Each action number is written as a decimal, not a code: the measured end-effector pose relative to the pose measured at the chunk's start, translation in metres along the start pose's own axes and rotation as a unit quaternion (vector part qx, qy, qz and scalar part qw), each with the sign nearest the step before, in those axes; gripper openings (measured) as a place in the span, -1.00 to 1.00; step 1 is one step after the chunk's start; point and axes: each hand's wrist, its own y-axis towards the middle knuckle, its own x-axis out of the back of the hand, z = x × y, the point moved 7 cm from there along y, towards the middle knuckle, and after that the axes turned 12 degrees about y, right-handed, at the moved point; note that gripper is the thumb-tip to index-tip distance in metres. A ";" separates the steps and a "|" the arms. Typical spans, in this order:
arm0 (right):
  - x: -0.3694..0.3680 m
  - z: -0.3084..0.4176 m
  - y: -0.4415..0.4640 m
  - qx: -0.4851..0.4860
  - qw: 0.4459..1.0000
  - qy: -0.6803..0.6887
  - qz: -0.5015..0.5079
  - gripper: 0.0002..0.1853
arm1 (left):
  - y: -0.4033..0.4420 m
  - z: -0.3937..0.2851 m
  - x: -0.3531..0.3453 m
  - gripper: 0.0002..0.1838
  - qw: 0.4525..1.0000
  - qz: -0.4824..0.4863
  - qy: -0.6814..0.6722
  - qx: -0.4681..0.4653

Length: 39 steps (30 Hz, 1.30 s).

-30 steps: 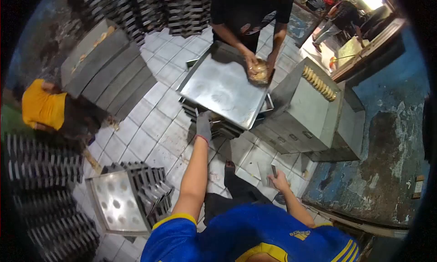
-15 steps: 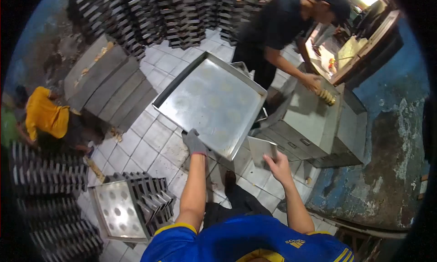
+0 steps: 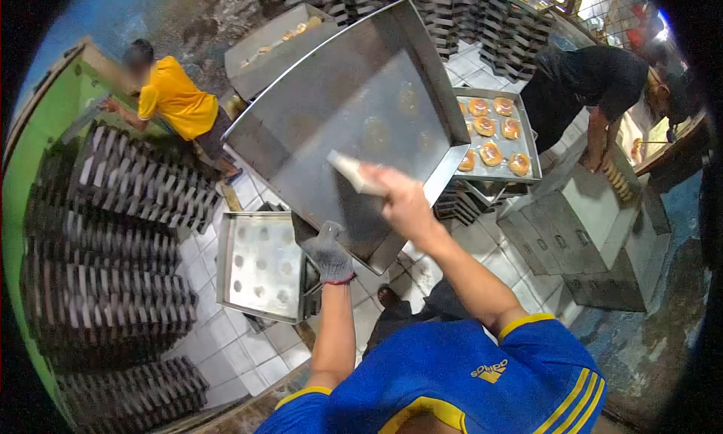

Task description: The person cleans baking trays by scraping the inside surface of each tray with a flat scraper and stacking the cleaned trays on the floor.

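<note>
A large empty metal tray (image 3: 331, 102) is tilted up in front of me, with round marks on its inner surface. My left hand (image 3: 329, 255), in a grey glove, grips the tray's near edge. Bare and closed round a flat scraper (image 3: 348, 168), my right hand (image 3: 407, 200) is over the tray's inside; the scraper is blurred, and I cannot tell if it touches the metal. Behind the tray's right side, a tray of glazed buns (image 3: 508, 149) rests on a stack.
A person in black (image 3: 587, 84) bends over metal boxes (image 3: 553, 238) at the right. At the left, a person in yellow (image 3: 178, 99) stands by stacked trays (image 3: 135, 178). Another marked tray (image 3: 262, 264) lies on a stack, left of my gloved hand.
The tray in my left hand has risen and tilted closer. My right hand has brought the scraper over it. The tray of buns has come into view, and the view has swung left.
</note>
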 end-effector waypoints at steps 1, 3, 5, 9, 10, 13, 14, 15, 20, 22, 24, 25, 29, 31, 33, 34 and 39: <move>-0.030 0.018 -0.013 0.064 0.998 -0.013 0.022 -0.36 | -0.002 -0.048 0.030 -0.90 0.984 -0.074 -0.152 0.062; -0.067 0.043 -0.026 0.076 0.994 -0.022 0.073 -0.36 | -0.001 -0.118 0.067 -0.90 0.874 -0.206 -0.429 0.097; -0.053 0.023 0.004 0.103 0.992 0.049 -0.045 -0.38 | -0.011 -0.040 0.097 -0.92 0.918 -0.157 -0.341 0.125; -0.058 0.028 0.024 -0.002 0.998 0.052 -0.033 -0.29 | -0.028 0.006 0.157 -0.89 0.973 -0.140 -0.175 0.053; -0.082 0.045 0.008 0.021 0.998 0.057 0.017 -0.28 | -0.024 0.008 0.163 -0.77 0.975 -0.138 -0.171 0.044; -0.095 0.048 0.002 0.094 0.993 0.074 0.015 -0.35 | -0.029 -0.022 0.184 -0.47 0.944 -0.156 -0.274 0.098; -0.077 0.020 0.020 0.057 0.997 0.040 -0.037 -0.39 | -0.034 -0.039 0.190 -0.43 0.928 -0.165 -0.312 0.121; -0.052 -0.013 0.041 0.059 0.985 -0.068 -0.147 -0.41 | -0.039 -0.028 0.201 -0.43 0.926 -0.167 -0.323 0.105; -0.043 -0.027 0.059 -0.038 0.997 -0.004 -0.070 -0.52 | -0.046 -0.006 0.225 -0.55 0.933 -0.194 -0.304 -0.010; -0.110 0.043 0.005 0.124 0.990 0.047 0.037 -0.54 | -0.039 -0.018 0.215 -0.38 0.921 -0.129 -0.363 0.060; -0.162 0.079 -0.026 0.166 0.977 0.077 0.113 -0.54 | -0.024 0.004 0.207 -0.33 0.903 -0.185 -0.385 0.049; -0.170 0.093 -0.026 0.172 0.979 0.026 0.106 -0.52 | -0.023 -0.035 0.207 -0.32 0.949 -0.189 -0.254 -0.005; -0.127 0.100 0.034 0.065 0.998 0.009 0.003 -0.44 | -0.039 -0.023 0.204 -0.30 0.958 -0.121 -0.249 0.073; -0.167 0.096 -0.009 0.167 0.984 -0.017 0.058 -0.36 | -0.036 -0.038 0.206 -0.27 0.949 -0.139 -0.277 0.048; -0.165 0.116 -0.015 0.197 0.975 -0.027 0.098 -0.35 | -0.030 -0.041 0.207 -0.25 0.940 -0.150 -0.306 0.023; -0.146 0.096 0.007 0.166 0.985 0.051 0.012 -0.36 | -0.034 -0.033 0.211 -0.21 0.949 -0.154 -0.276 0.002; -0.083 0.059 0.054 0.023 0.997 0.033 -0.073 -0.38 | -0.043 0.103 0.211 -0.45 0.908 -0.130 -0.393 0.067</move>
